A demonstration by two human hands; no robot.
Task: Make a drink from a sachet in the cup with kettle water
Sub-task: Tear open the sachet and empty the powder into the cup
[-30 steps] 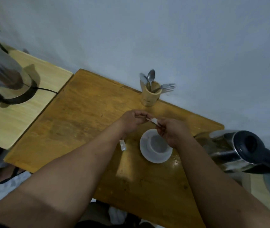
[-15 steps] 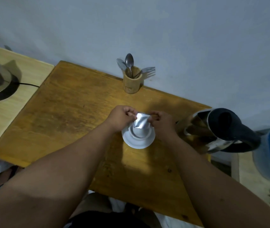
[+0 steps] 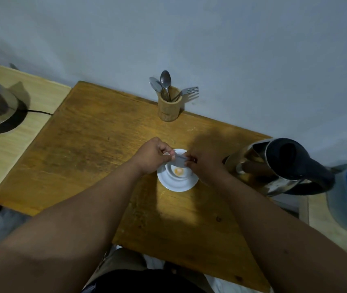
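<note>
Fingers of my left hand [image 3: 150, 156] and right hand [image 3: 203, 163] pinch shut on the sachet [image 3: 180, 158] at frame centre, directly over the cup [image 3: 178, 171] on its saucer [image 3: 176, 185]. Orange powder [image 3: 178, 171] lies in the cup. Kettle [image 3: 278, 166] stands just beside, right of centre.

The one camera sat on my head and looked forward and down at the wooden table [image 3: 96, 144] from its near edge. It faced the wall behind the far edge, with my forearms close in the foreground.
</note>
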